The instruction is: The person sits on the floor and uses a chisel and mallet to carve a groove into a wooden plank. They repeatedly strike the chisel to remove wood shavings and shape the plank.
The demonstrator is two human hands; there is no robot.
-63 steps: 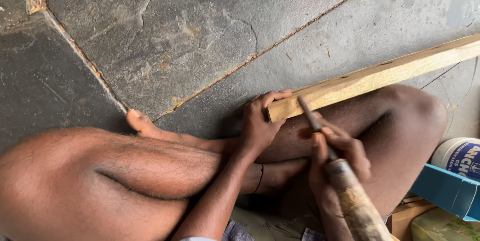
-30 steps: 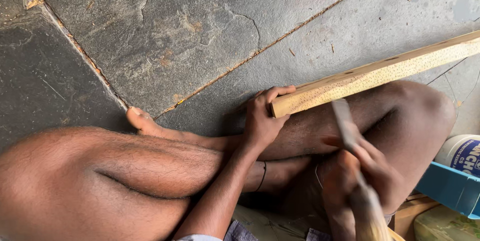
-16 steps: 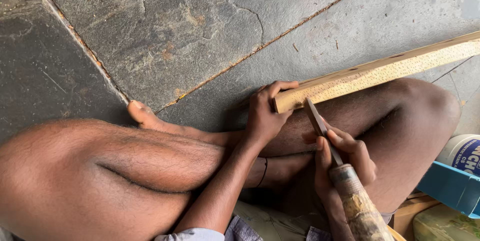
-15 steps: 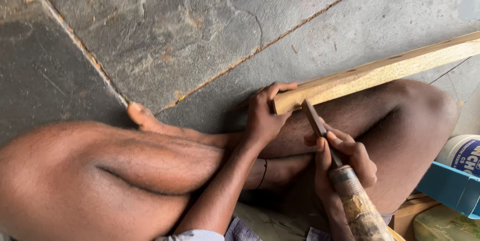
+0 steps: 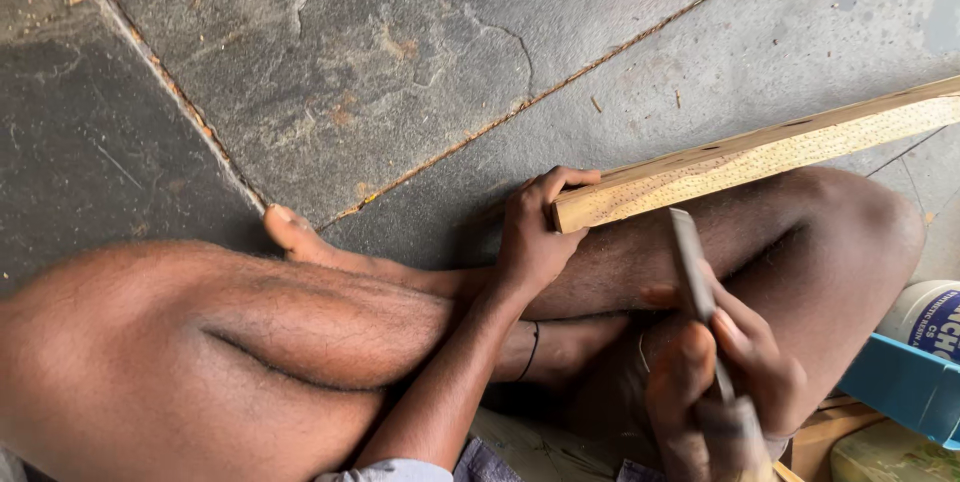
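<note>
A long pale wooden strip with a speckled face [image 5: 760,157] lies slanted across the person's right thigh [image 5: 800,232], its near end at the middle of the view and its far end running off the right edge, higher up. The left hand [image 5: 535,237] clasps that near end: the fingers curl over the top edge and the thumb presses the cut end, so the grasp is firm on the wood. The left forearm comes up from the bottom of the view, and a thin dark band circles a limb just right of it.

The right hand [image 5: 725,372] sits lower right, clenched around a narrow grey metal blade [image 5: 692,267] that points up toward the strip. The blade is blurred, and its tip stands just below the wood; whether it touches cannot be told. The handle below the fist is too smeared to make out.

The person sits on a dark grey stone floor [image 5: 400,52] with rust-coloured cracks, legs folded, the left leg [image 5: 200,342] filling the lower left and bare toes showing beside the crack. At the right edge stand a white round tub with a blue label [image 5: 925,314] and, nearer, a blue plastic tray [image 5: 900,387].
</note>
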